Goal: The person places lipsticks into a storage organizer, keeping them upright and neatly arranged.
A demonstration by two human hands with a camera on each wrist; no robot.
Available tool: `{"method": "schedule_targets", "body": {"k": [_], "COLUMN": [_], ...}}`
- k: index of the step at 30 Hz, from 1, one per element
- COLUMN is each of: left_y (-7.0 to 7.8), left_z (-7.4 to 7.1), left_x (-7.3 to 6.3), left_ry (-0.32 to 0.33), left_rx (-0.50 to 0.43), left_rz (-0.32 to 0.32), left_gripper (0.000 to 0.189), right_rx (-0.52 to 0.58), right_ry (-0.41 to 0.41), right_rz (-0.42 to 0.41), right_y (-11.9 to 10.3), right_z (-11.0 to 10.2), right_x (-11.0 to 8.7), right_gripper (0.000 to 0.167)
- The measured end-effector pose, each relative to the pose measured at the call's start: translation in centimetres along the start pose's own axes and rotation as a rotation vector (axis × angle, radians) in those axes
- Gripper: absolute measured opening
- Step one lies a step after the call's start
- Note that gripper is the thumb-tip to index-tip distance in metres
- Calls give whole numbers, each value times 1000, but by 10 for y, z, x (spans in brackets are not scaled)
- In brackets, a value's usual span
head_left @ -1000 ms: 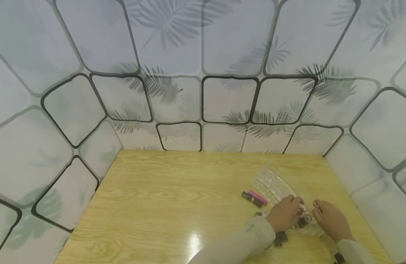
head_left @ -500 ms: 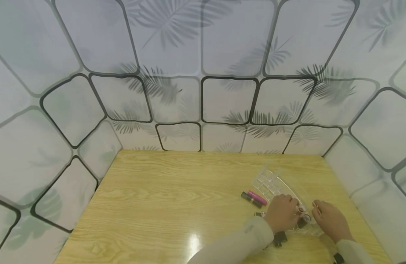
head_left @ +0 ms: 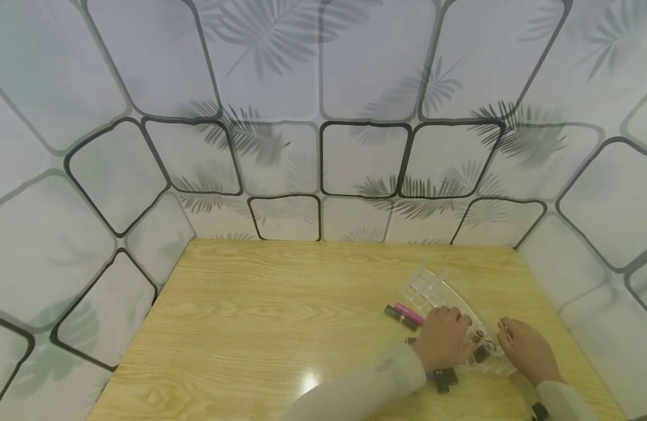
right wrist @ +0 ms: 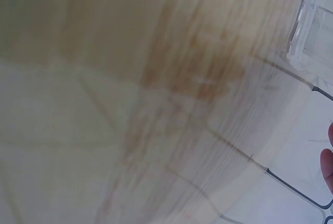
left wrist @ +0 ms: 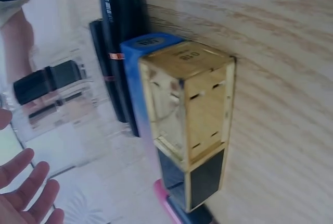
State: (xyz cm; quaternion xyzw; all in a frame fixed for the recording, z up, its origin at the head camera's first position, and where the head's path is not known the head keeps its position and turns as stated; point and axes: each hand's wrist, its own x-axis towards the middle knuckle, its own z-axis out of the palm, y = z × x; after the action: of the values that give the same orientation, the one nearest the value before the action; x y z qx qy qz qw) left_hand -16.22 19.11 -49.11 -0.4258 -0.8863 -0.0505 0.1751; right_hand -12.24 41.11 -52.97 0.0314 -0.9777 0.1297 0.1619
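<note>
Person's pale sleeves (head_left: 373, 377) reach in from the near side of a wood-grain table (head_left: 260, 316), over its R part. By the L wrist, per that wrist's cam, a gold-and-black lipstick (left wrist: 190, 120) lies on the wood right beside a blue lipstick (left wrist: 134, 78), w/ two black lipsticks (left wrist: 127, 26) alongside. L hand (head_left: 444, 339) is over the near edge of a clear plastic tray (head_left: 428, 292), fingers loose & apart in the wrist view. R hand (head_left: 528, 351) is at the tray's R end, fingers bent & thumb close to index; can't tell if it's clamped on the tray, as the fingertips are mostly hidden. Btwn the hands, a dark lipstick (head_left: 483, 352) sits in the tray's near end. A bit farther, just L of the tray, a pink tube (head_left: 409, 314) & a black tube (head_left: 400, 318) lie side by side on the table. Tray slants away twd the far L, its small compartments in rows. At back, a pale wall (head_left: 281, 158) w/ dark-outlined blocks & gray-green leaf prints rises behind the table & along both sides.
</note>
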Motion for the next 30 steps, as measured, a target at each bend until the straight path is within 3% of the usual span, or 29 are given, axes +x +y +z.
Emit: {"method": "schedule_targets", "body": {"k": [7,14,19,25,30], "left_y": [-12,-34,-46,-48,-41], "left_z": [-17,-19,-13,1,18], "left_x": [-9,-28,-47,-61,-69], "left_ry": [-42,-110,-163,-131,-241], "left_rx": [-85,-51,-101,-152,-150], "left_rz": [25,-16,-101,-228,-361], "left_gripper": [33,32,34,20,32], "right_rx": [-9,-10,1,-4,5], "right_ry": [10,15,3,6,14], "right_rz": [3,-5,11,19,13], "right_y": [-2,3,4,5,5], "right_z": [0,5,5,5,4], "right_x": [0,3,3,1,0], "right_gripper": [19,20,22,22,23]}}
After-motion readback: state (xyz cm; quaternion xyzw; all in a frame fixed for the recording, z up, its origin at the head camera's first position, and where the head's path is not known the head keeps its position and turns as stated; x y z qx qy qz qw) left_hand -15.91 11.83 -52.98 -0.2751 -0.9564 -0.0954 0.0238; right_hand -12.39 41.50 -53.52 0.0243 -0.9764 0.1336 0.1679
